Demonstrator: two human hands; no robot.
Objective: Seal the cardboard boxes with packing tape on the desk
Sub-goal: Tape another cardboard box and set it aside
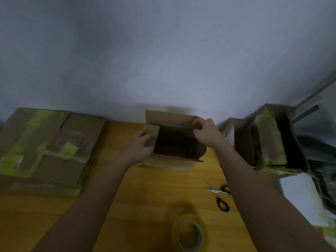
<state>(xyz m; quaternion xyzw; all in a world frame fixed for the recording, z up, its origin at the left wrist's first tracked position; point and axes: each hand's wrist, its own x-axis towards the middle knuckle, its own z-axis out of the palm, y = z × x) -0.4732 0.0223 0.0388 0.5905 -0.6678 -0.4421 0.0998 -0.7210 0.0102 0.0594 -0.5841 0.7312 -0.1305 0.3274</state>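
Tape roll (189,232): a yellowish roll of packing tape is lying flat on the table (145,197), nearest the person and well short of the open box, touched by neither hand.
Scissors (219,194): black-handled, blades parted, lying on the table between the tape roll and the open box, just beside the right forearm.
Left hand (143,144): the arm is reaching forward to the open box's left side; the grip is curling round the left side flap (151,133), thumb on one face and fingers on the other.
Right hand (204,131): the arm is stretching to the box's far right corner; the grip is pinching the edge of the far flap (169,116), fingers bent over it.
Open box (174,142): a brown cardboard box is sitting on the table between the two hands, top unsealed, dark inside, near flap hanging down toward the person.
Flattened boxes (45,148): a stack with yellowish tape is lying left of the open box.
Other boxes (269,139): standing right of the open box, apart from it.
Wall (163,51): pale, rising behind the open box.
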